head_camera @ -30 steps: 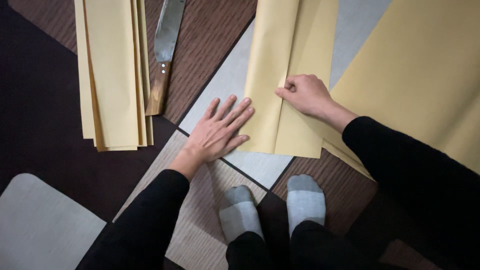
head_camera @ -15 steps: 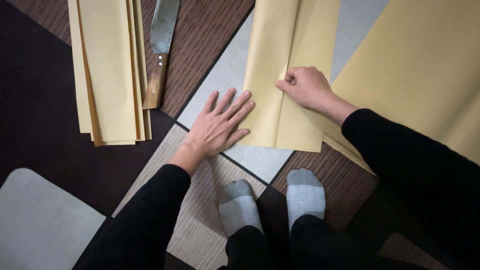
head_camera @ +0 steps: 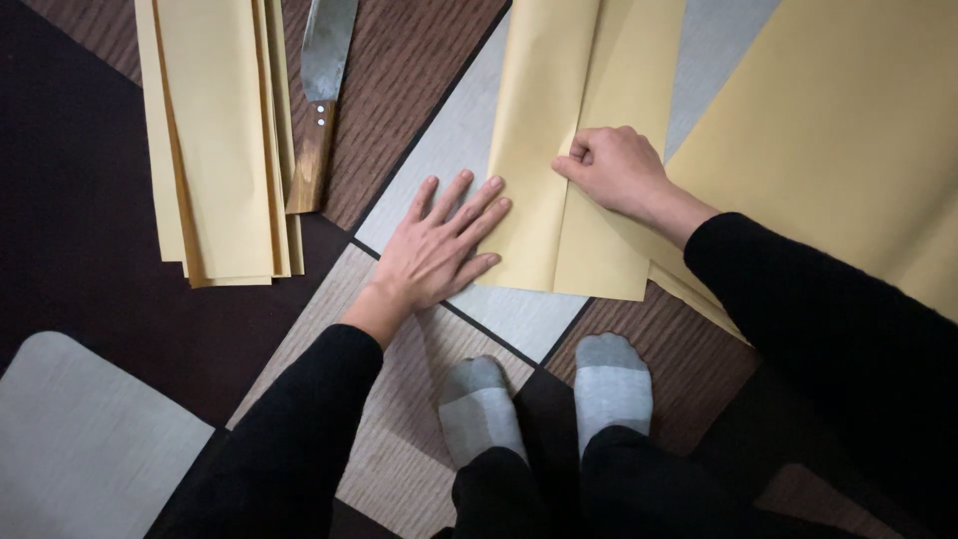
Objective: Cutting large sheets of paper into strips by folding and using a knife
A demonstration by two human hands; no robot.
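Observation:
A folded yellow paper sheet (head_camera: pixel 574 130) lies on the floor ahead of me. My left hand (head_camera: pixel 439 250) rests flat with fingers spread, its fingertips on the sheet's left folded edge. My right hand (head_camera: pixel 614 170) is curled into a loose fist and presses down on the fold near the sheet's middle. Both arms wear black sleeves.
A stack of folded yellow paper strips (head_camera: pixel 215 140) lies at the left, with a large knife with a wooden handle (head_camera: pixel 319 110) beside it. A bigger yellow sheet (head_camera: pixel 848 140) spreads at the right. My grey-socked feet (head_camera: pixel 544 399) stand on the patterned floor mat (head_camera: pixel 80 449).
My right hand has slid a little up along the fold. The left hand stays flat in about the same spot. The view has shifted slightly.

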